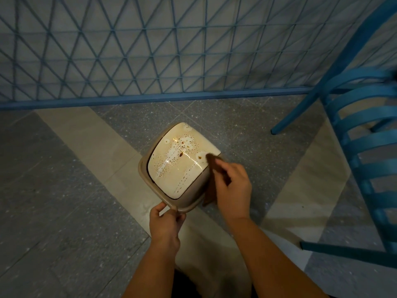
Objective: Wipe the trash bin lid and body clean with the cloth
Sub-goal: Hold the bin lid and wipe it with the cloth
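Observation:
A small beige trash bin (pixel 193 190) stands on the floor in the middle of the view. Its cream swing lid (pixel 180 160) is speckled with brown droplets and stains. My left hand (pixel 166 220) grips the bin's near rim corner, thumb on top. My right hand (pixel 233 186) holds a brown cloth (pixel 214 166) at the bin's right side. The cloth's upper tip touches the lid's right edge, and part of it hangs down beside the bin body.
A blue lattice fence (pixel 150 61) runs across the back, its base rail on the tiled floor. A blue slatted chair (pixel 365 147) stands at the right, with legs reaching toward the bin. Grey and beige floor tiles (pixel 64 190) spread to the left.

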The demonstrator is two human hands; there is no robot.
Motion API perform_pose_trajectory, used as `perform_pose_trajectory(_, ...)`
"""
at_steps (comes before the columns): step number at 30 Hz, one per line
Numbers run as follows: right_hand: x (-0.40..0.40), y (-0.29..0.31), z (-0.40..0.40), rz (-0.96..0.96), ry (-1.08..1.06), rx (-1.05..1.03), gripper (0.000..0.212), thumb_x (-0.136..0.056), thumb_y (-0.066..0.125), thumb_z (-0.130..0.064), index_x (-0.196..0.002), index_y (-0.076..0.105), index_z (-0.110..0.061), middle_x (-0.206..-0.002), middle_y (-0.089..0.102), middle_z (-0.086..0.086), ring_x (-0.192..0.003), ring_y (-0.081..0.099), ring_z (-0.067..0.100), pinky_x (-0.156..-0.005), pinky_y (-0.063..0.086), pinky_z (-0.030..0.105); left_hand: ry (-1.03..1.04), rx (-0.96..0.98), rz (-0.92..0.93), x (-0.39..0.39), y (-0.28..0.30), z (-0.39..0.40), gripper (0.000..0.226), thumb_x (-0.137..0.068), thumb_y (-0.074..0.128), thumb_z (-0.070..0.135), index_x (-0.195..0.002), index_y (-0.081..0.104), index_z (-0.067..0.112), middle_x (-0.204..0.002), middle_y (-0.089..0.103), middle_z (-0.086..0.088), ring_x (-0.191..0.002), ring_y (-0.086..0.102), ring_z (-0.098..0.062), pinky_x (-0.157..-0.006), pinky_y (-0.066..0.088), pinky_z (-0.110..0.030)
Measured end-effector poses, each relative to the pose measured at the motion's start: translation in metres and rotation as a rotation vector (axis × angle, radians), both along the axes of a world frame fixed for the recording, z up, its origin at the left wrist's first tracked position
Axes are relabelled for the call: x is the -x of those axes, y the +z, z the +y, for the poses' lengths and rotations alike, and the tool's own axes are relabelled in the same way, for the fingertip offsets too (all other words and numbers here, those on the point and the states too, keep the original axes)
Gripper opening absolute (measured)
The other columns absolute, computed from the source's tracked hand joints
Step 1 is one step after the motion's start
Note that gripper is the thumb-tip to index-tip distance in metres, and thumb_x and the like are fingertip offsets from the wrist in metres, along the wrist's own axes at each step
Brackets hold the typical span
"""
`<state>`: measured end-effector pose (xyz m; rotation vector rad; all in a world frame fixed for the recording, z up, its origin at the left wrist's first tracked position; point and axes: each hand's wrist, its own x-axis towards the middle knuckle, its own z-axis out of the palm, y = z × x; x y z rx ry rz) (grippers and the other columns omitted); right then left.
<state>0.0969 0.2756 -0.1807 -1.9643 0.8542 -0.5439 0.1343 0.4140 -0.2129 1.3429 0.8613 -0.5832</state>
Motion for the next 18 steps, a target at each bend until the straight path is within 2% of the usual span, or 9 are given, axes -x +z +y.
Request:
perform_pose_trajectory(2, -0.008, 0.002, -0.005, 0.002, -0.129, -0.127, 0.03, -0.09, 0.06, -0.011, -0.119, 0.063, -0.019, -0.107, 0.055, -0.005, -0.097, 0.053, 0.004, -0.086, 0.042, 0.009, 0.0, 0.003, -0.014, 0.001, 0.0, 0.0, 0.043, -0.089, 0.058, -0.004, -0.126, 0.048, 0.014, -0.103, 0.064, -0.023, -0.094, 0.065, -0.027, -0.084, 0.053, -0.035)
perform_pose_trajectory(4, -0.004, 0.0, 0.003, 0.005, -0.136, -0.177, 0.031, -0.091, 0.058, -0.011, -0.12, 0.062, -0.02, -0.111, 0.056, -0.003, -0.101, 0.054, 0.006, -0.084, 0.041, 0.007, 0.014, 0.01, -0.021, 0.001, 0.0, -0.002, 0.044, -0.089, 0.059, -0.003, -0.128, 0.047, 0.014, -0.103, 0.064, -0.023, -0.094, 0.064, -0.028, -0.084, 0.052, -0.035)
perform_pose_trajectory(6, 0.01, -0.008, 0.021, 0.033, -0.024, -0.169, 0.033, -0.09, 0.058, -0.011, -0.12, 0.061, -0.025, -0.114, 0.056, -0.005, -0.107, 0.053, 0.006, -0.088, 0.044, 0.011, 0.026, 0.021, -0.028, 0.002, 0.002, -0.004, 0.045, -0.089, 0.058, -0.003, -0.129, 0.047, 0.014, -0.103, 0.064, -0.023, -0.097, 0.064, -0.029, -0.085, 0.052, -0.035)
perform_pose_trajectory(8, 0.024, -0.017, 0.039, 0.081, 0.175, -0.091, 0.035, -0.089, 0.059, -0.011, -0.117, 0.062, -0.032, -0.118, 0.055, -0.008, -0.111, 0.051, 0.003, -0.094, 0.045, 0.017, 0.016, 0.016, -0.038, 0.003, 0.003, -0.004, 0.043, -0.089, 0.058, -0.003, -0.127, 0.047, 0.014, -0.104, 0.064, -0.022, -0.099, 0.064, -0.03, -0.086, 0.052, -0.036)
perform_pose_trajectory(10, 0.029, -0.023, 0.045, 0.117, 0.297, -0.001, 0.035, -0.088, 0.061, -0.013, -0.115, 0.062, -0.036, -0.117, 0.055, -0.011, -0.108, 0.049, -0.002, -0.093, 0.045, 0.014, -0.007, 0.007, -0.042, 0.003, 0.003, -0.003, 0.041, -0.089, 0.058, -0.003, -0.125, 0.048, 0.015, -0.106, 0.064, -0.022, -0.101, 0.064, -0.031, -0.087, 0.052, -0.037)
perform_pose_trajectory(11, 0.026, -0.022, 0.042, 0.116, 0.288, -0.001, 0.035, -0.088, 0.061, -0.014, -0.115, 0.063, -0.035, -0.116, 0.055, -0.011, -0.107, 0.049, -0.003, -0.091, 0.044, 0.012, -0.02, 0.001, -0.042, 0.002, 0.002, -0.001, 0.041, -0.089, 0.058, -0.003, -0.125, 0.049, 0.015, -0.107, 0.064, -0.022, -0.102, 0.064, -0.031, -0.086, 0.053, -0.037)
perform_pose_trajectory(15, 0.002, -0.002, 0.018, -0.002, -0.024, -0.204, 0.03, -0.09, 0.059, -0.015, -0.116, 0.063, -0.028, -0.104, 0.052, -0.016, -0.096, 0.051, -0.007, -0.085, 0.043, 0.007, -0.063, -0.023, -0.035, -0.008, 0.0, 0.006, 0.042, -0.09, 0.057, -0.003, -0.128, 0.047, 0.013, -0.107, 0.064, -0.024, -0.098, 0.064, -0.029, -0.085, 0.052, -0.036)
perform_pose_trajectory(18, -0.005, -0.006, 0.006, -0.019, -0.186, -0.348, 0.028, -0.09, 0.059, -0.013, -0.114, 0.065, -0.025, -0.102, 0.055, -0.015, -0.095, 0.054, -0.003, -0.086, 0.045, 0.011, -0.073, -0.029, -0.045, -0.014, 0.001, 0.012, 0.041, -0.091, 0.056, -0.003, -0.129, 0.048, 0.01, -0.108, 0.064, -0.023, -0.098, 0.064, -0.029, -0.087, 0.051, -0.036)
